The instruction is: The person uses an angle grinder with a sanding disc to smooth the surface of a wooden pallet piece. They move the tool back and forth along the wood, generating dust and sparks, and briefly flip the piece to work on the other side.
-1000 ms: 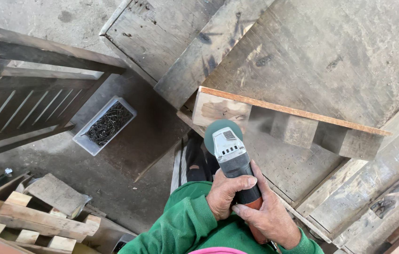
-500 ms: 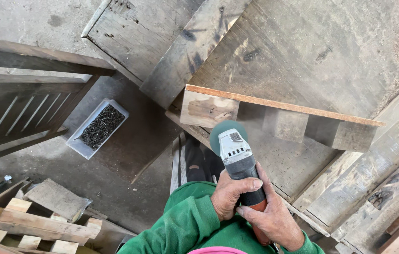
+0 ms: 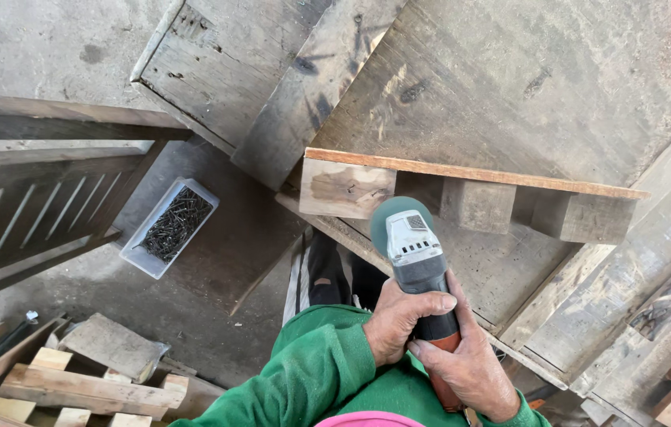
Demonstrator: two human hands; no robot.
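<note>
1. The left hand (image 3: 402,320) is wrapped around the dark body of an angle grinder (image 3: 418,273), fingers curled over the top and closed tight on it.
2. The right hand (image 3: 470,360) grips the same tool lower down, at the orange-red rear end of the handle, thumb laid along the side; both hands are shut on the grinder.
3. The grinder sits low in the middle of the view, pointing away from the person, its grey head and round green-grey disc (image 3: 392,217) held just in front of the near edge of a wooden pallet (image 3: 470,174).
4. The disc lies close to the pale end block (image 3: 345,188) of that pallet (whether it touches the wood cannot be told from this angle).
5. Green sleeves (image 3: 315,372) cover both forearms, and a dark trouser leg with a white stripe (image 3: 315,277) shows below the tool.
6. To the left, on the concrete floor (image 3: 58,47), stands a white rectangular tray (image 3: 141,257) filled with dark nails (image 3: 177,223), well apart from the hands.
7. Further left is a dark slatted wooden frame (image 3: 27,213), and at the lower left lies a heap of short pale wood offcuts (image 3: 74,387).
8. Large weathered boards (image 3: 525,79) fill the upper right, behind the pallet.
</note>
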